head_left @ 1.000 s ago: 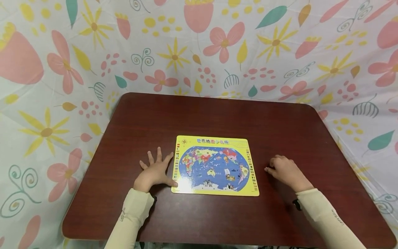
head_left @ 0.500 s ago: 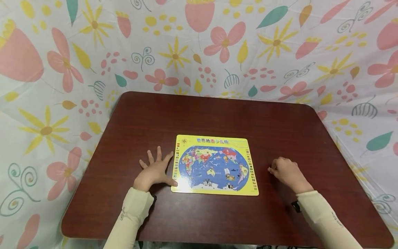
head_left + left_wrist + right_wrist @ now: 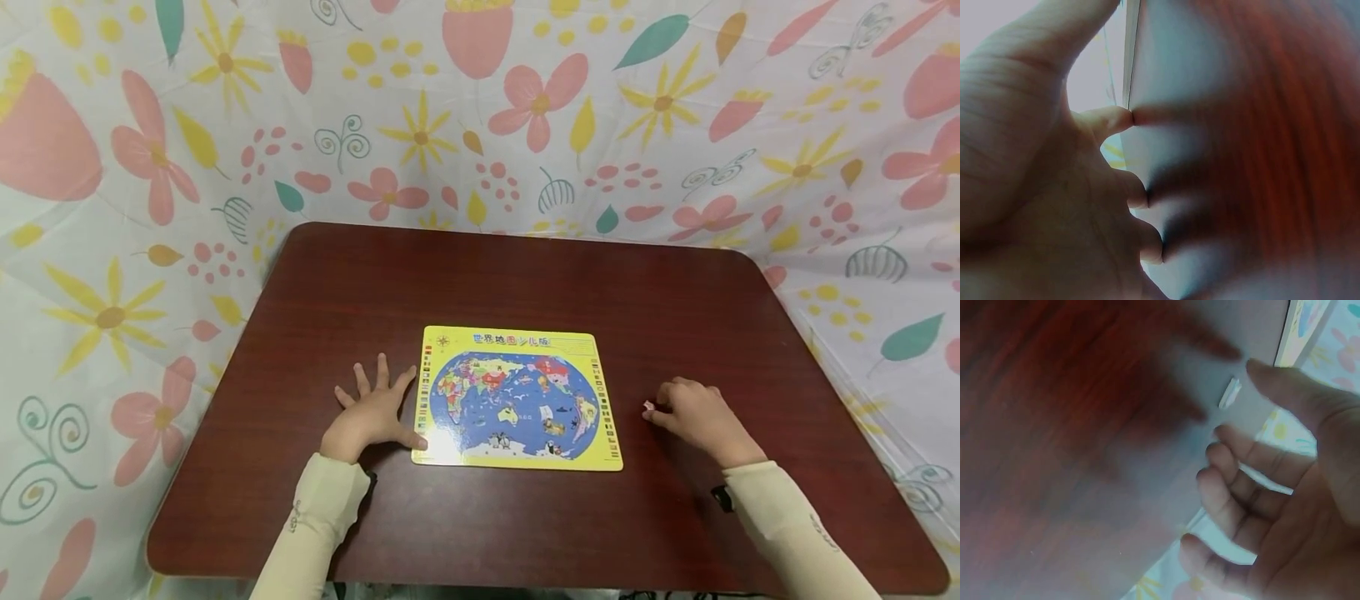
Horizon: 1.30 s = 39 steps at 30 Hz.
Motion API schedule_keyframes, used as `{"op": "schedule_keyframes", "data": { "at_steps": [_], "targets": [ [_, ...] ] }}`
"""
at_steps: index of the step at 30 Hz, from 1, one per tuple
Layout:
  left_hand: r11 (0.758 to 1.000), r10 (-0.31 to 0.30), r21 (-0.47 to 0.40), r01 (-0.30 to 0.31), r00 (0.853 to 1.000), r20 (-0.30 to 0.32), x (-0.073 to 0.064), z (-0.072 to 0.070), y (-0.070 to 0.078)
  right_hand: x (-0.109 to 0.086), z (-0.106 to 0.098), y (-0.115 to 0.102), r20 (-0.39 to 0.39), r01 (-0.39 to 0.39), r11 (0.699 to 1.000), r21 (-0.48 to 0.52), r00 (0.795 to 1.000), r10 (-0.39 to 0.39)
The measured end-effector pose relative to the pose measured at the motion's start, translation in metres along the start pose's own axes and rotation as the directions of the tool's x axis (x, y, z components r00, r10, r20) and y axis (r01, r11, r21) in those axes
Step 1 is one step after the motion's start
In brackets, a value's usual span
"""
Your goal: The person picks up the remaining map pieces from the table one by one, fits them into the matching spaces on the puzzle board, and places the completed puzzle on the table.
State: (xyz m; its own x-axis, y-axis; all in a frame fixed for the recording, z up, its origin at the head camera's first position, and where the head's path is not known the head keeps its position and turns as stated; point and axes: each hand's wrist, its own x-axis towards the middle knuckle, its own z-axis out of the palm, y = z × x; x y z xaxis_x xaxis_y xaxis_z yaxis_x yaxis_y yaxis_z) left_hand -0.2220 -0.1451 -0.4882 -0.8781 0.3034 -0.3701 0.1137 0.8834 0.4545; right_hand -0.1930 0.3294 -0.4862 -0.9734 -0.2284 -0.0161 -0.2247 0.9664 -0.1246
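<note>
A yellow-bordered world map board (image 3: 517,400) lies flat on the dark red-brown table. My left hand (image 3: 369,419) rests at its left edge with the fingers spread on the table and the thumb on the board's lower left corner. To the right of the board, and apart from it, is my right hand (image 3: 696,417). A small, flat, pale piece (image 3: 1230,394) lies on the table by its fingertips. In the right wrist view a gap shows between this piece and the loosely bent fingers and thumb. In the left wrist view the left palm (image 3: 1035,175) hides most of the board.
The dark red-brown table (image 3: 525,283) has rounded corners and extends well past the board on all sides. A flower-printed cloth (image 3: 480,117) hangs behind the table and along both sides. Some dark cables (image 3: 675,595) show below the front edge.
My right thumb and fingers, closer together half a second ago, have parted, and the small pale piece now shows beside them. My left hand and the board have stayed in place.
</note>
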Motion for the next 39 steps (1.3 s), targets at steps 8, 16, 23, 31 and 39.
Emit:
{"op": "schedule_keyframes", "data": {
  "at_steps": [8,16,23,31,39],
  "targets": [
    [1.0,-0.006,-0.01,0.006,1.0,0.007,-0.0012,0.0014,-0.0017,0.0024,0.0023,-0.0014,0.019,0.0,0.998,0.057,1.0,-0.001],
    [1.0,-0.002,-0.02,0.002,1.0,0.005,-0.003,0.0028,-0.0031,0.004,0.0017,0.0039,-0.018,0.061,0.997,0.051,0.998,-0.06],
    [1.0,0.002,-0.018,-0.002,1.0,0.008,-0.0023,0.0019,-0.0036,0.0019,0.0001,0.0035,-0.013,0.054,0.997,0.048,0.998,-0.054],
    [1.0,0.002,-0.012,-0.002,1.0,0.003,-0.0038,-0.0002,-0.0024,0.0018,0.0014,-0.0017,-0.018,0.03,0.997,0.064,0.999,-0.029],
    [1.0,0.002,-0.015,-0.002,1.0,-0.002,-0.0035,0.0009,-0.0033,0.004,0.002,0.0005,-0.028,0.081,0.996,0.027,0.996,-0.08]
  ]
}}
